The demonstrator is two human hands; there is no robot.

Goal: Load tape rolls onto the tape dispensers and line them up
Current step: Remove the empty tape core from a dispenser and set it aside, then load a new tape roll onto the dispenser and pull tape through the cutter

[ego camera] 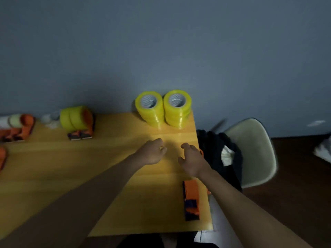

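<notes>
Tape rolls (163, 108): two yellow stacks on the surface (89, 167), just beyond both hands.
Handling: likely stiff, slick-sided; grasp one roll around its rim.
Left hand (152, 152): loosely curled, empty.
Right hand (192, 158): fingers spread, empty.
Dispenser (191, 199): under right forearm.

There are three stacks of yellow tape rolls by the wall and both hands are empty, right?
Not quite: the head view shows two stacks of yellow tape rolls by the wall, not three. The left hand and right hand are indeed empty.
</notes>
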